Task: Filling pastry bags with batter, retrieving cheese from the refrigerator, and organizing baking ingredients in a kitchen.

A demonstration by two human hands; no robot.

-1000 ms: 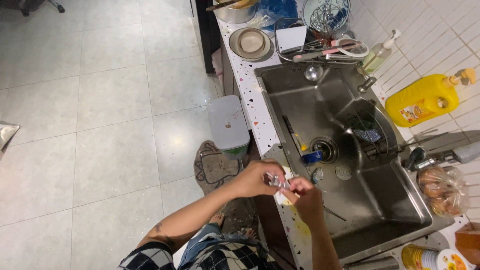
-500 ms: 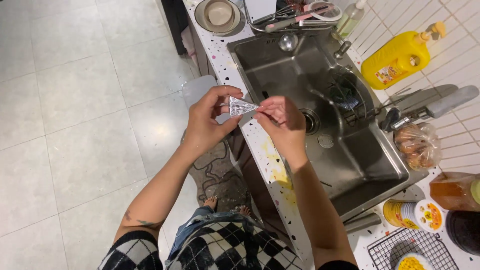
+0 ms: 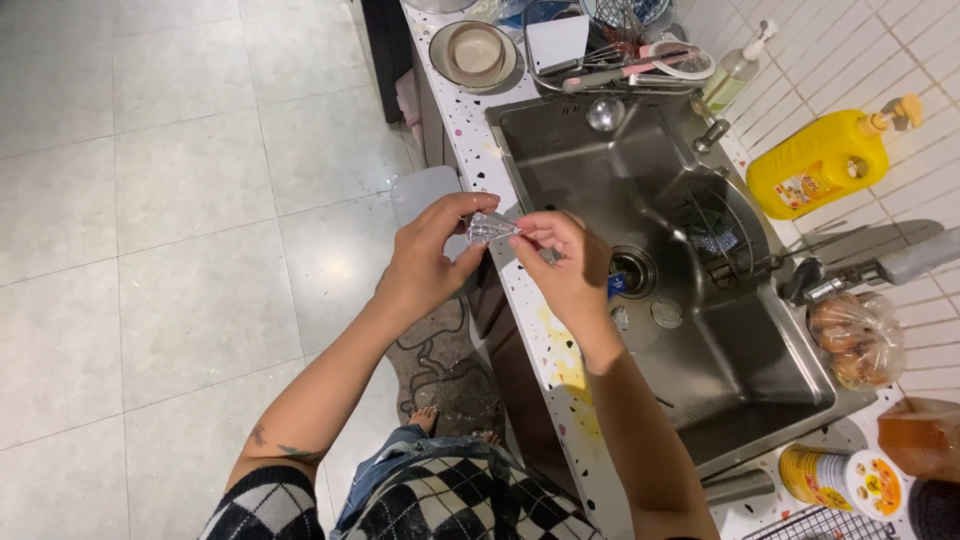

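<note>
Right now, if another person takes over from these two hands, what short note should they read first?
Left hand: pinches the left side of a small clear crinkled wrapper.
Right hand: pinches the right side of the same wrapper; both hands hold it in the air above the speckled counter edge, beside the steel sink.
Things: whether anything is inside the wrapper cannot be told. The sink has a drain and a wire basket. The yellow pump bottle stands by the tiled wall.
Done: wrapper picked up and gripped on both sides.
Left: it does not look torn open yet.
</note>
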